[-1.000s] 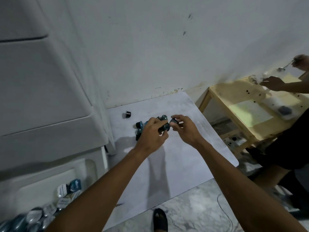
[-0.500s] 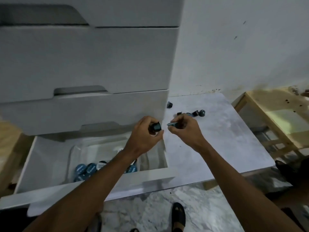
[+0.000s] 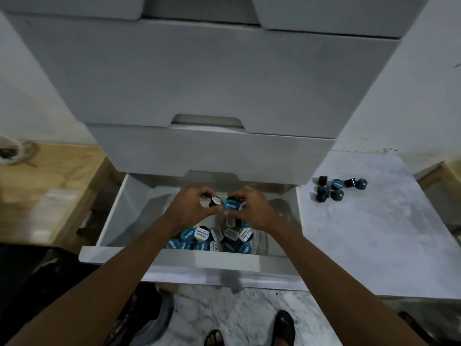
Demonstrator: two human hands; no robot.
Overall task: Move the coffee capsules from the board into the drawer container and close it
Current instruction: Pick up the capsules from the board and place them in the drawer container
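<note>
The bottom drawer (image 3: 189, 258) of a white drawer unit is pulled out and holds a heap of blue and black coffee capsules (image 3: 212, 239). Both hands hover over the open drawer. My left hand (image 3: 192, 208) grips a black capsule (image 3: 215, 201) with a white lid. My right hand (image 3: 252, 208) grips a blue-lidded capsule (image 3: 231, 204). The two held capsules sit side by side, almost touching. Several dark teal capsules (image 3: 335, 189) remain in a cluster on the pale marble-look board (image 3: 374, 240) to the right.
The closed upper drawers (image 3: 212, 151) overhang the back of the open drawer. A wooden table (image 3: 50, 186) stands on the left, and another wooden edge (image 3: 451, 173) shows at far right. My sandalled feet (image 3: 282, 328) rest on the marble floor below.
Both hands moved left from the board to above the open drawer, each carrying a capsule. The view swung left and down, so the drawer is now centred.
</note>
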